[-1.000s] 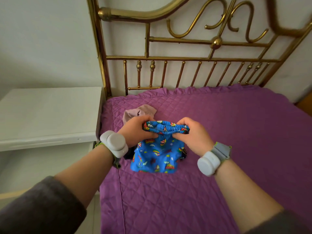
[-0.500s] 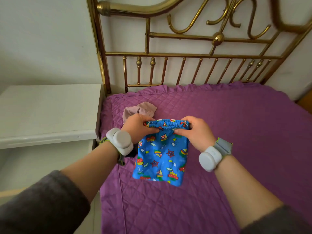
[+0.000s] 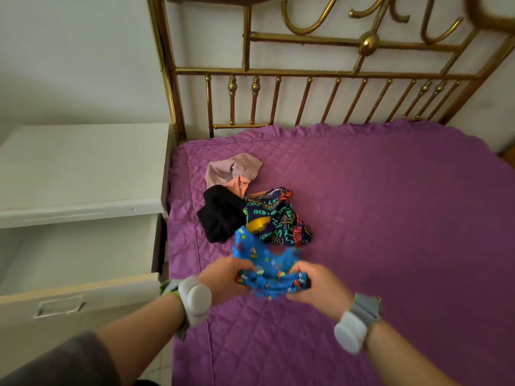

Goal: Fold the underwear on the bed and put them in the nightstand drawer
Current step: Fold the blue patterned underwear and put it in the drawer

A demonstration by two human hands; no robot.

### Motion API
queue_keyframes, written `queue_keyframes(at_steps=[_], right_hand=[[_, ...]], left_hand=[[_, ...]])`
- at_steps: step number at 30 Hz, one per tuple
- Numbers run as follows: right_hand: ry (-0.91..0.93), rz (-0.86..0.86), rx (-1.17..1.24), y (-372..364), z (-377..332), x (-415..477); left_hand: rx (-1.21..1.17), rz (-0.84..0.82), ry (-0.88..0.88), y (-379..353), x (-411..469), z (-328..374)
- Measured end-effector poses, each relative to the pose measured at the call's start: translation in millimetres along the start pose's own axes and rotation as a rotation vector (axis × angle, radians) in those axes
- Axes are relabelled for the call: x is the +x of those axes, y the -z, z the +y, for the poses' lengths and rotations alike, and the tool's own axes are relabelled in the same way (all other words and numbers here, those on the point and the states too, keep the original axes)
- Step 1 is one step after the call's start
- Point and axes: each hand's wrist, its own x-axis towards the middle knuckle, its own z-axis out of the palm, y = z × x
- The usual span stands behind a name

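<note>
The blue printed underwear (image 3: 264,260) is stretched between my two hands by its waistband, the rest of it flung away from me over the purple bed (image 3: 390,218). My left hand (image 3: 225,280) grips the left end and my right hand (image 3: 317,285) grips the right end. Just beyond lies a loose pile: a black pair (image 3: 220,215), a dark patterned pair (image 3: 278,218), a mauve pair (image 3: 234,168) and a peach piece (image 3: 238,185). The white nightstand (image 3: 80,168) stands left of the bed with its drawer (image 3: 75,274) pulled open.
A brass headboard (image 3: 306,73) runs along the far end of the bed against a pale wall. The purple quilt stretches wide to the right of the pile. The drawer front juts out close to my left forearm.
Both hands have pulled back toward me and lowered, still holding the blue underwear's waistband; its body has flipped away. The pile behind, hidden before, now shows. The view has tilted down.
</note>
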Motion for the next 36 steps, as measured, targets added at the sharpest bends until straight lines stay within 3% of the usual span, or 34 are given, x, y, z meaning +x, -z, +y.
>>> queue_keyframes(at_steps=[4,9,14,19,25,31,34,36], right_hand=[[-0.072,-0.111,-0.05,-33.6,33.4,-19.1],[-0.174,-0.138,0.148,-50.4,57.6,-23.3],[-0.3,0.085,0.552,-56.8,74.0,-4.9],[-0.441,0.214,0.682,-63.8,90.9,14.2],[-0.485,0.337,0.797,-63.7,100.4,33.8],[-0.568,0.376,0.676,-68.9,103.0,36.5],[-0.609,0.385,0.572,-73.3,104.8,33.4],[-0.626,0.378,0.516,-75.1,102.8,31.5]], left_hand=[[-0.054,-0.154,0.031,-43.4,-10.6,-19.3],[-0.121,-0.203,0.063,-61.9,-9.2,-32.0],[-0.45,-0.01,0.194,-50.7,11.7,-38.0],[-0.172,-0.072,0.308,-60.6,34.0,-39.3],[-0.252,0.112,0.36,-65.5,54.3,-35.6],[-0.456,0.208,0.415,-71.7,54.4,-40.3],[-0.327,0.213,0.408,-76.2,47.7,-43.5],[-0.308,0.239,0.496,-77.2,44.7,-42.9]])
